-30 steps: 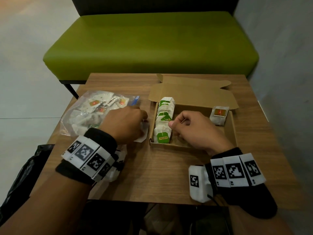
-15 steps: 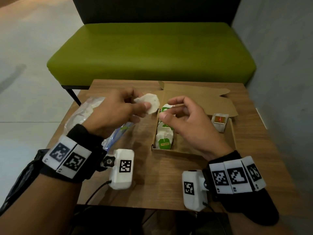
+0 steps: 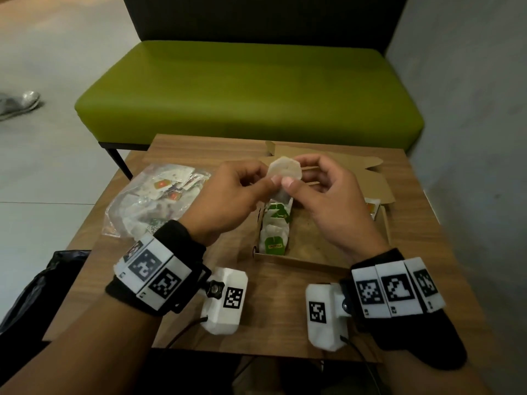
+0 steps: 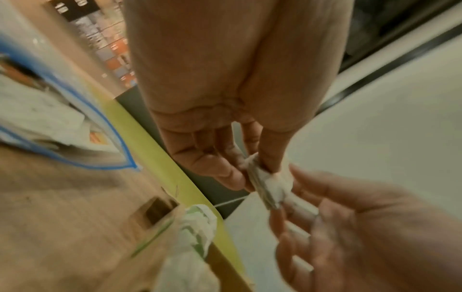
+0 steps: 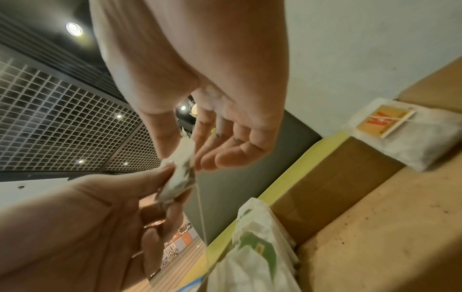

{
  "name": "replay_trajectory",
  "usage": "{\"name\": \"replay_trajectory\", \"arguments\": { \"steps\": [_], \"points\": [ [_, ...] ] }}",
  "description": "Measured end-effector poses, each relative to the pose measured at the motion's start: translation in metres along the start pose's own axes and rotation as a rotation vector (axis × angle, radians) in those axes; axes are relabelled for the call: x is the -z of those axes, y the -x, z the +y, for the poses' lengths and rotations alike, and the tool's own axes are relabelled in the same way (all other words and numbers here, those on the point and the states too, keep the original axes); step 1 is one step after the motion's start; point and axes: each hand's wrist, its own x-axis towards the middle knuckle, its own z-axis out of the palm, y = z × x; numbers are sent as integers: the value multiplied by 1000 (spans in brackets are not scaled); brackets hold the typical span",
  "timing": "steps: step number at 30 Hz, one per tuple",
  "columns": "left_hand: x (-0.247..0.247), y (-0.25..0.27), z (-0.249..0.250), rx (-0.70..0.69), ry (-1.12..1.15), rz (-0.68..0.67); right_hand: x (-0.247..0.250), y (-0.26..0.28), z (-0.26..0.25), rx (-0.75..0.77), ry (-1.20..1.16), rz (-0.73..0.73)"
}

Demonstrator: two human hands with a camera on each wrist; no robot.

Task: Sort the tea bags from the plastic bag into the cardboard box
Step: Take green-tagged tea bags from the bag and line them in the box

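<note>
Both hands are up over the cardboard box [image 3: 319,253] right now, sharing 1 plain white tea bag [image 3: 285,172]. The left hand [image 3: 228,201] pinches its lower edge between thumb and fingers, and the right hand [image 3: 328,201] pinches it from the other side, thumb tips almost touching. In the right wrist view a thin string [image 5: 201,213] hangs down from the bag toward the box.

Inside the box there's a row of green-tagged tea bags [image 3: 275,229] standing along the left wall, and 1 orange-tagged tea bag [image 3: 372,208] at the far right corner. The plastic bag [image 3: 154,201] sits on the bench [image 3: 199,317] to the left, with plenty more in it.

What could go sideways, I reckon: that dangling string could snag the upright green row on the way down and tip it over. Also, no tag is visible on this one, so it might end up in the wrong group. And the paper is thin, so 2 hands tugging opposite ways could tear it.
</note>
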Motion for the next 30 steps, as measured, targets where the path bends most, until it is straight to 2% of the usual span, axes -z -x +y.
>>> {"name": "replay_trajectory", "arguments": {
  "steps": [2, 4, 8, 13, 17, 22, 26, 30],
  "points": [
    [1, -1, 3, 42, 143, 17, 1, -2, -1, -22, -1, -81],
    [3, 0, 7, 44, 231, 18, 1, -3, -1, -6, 1, -94],
    [5, -1, 11, -20, 164, 52, 1, -3, -1, 30, -51, -40],
    [9, -1, 17, -99, 133, 97, -5, -3, -2, -2, -34, -150],
    [12, -2, 19, -124, 162, 152, -17, -2, 0, -2, 56, -136],
    [14, -6, 11, -24, 348, 216, -24, 5, 3, 33, 222, -165],
    [15, -8, 7, 8, 400, 265, -25, 9, 3, 68, 362, -180],
    [17, -7, 9, 104, 509, 187, -29, 8, 4, 65, 414, -188]
  ]
}}
